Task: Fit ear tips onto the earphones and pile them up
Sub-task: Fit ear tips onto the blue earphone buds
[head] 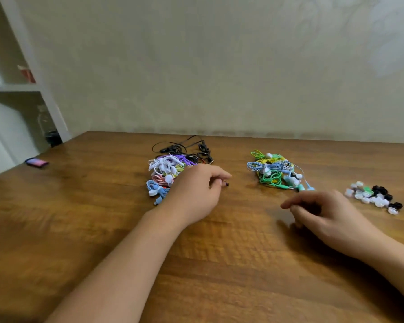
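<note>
2 heaps of coiled earphones sit on the wooden table [103,229], a left pile [168,173] and a right pile [275,171], with loose ear tips [373,195] scattered at the far right, which looks like a split between done, waiting and spare parts. Beside the left pile, the left hand [196,194] curls its fingers around what may be a small dark tip or plug at its fingertips, though blur leaves this unsure. Between the right pile and the ear tips, the right hand [322,213] hangs loosely curled, seemingly holding nothing.
</note>
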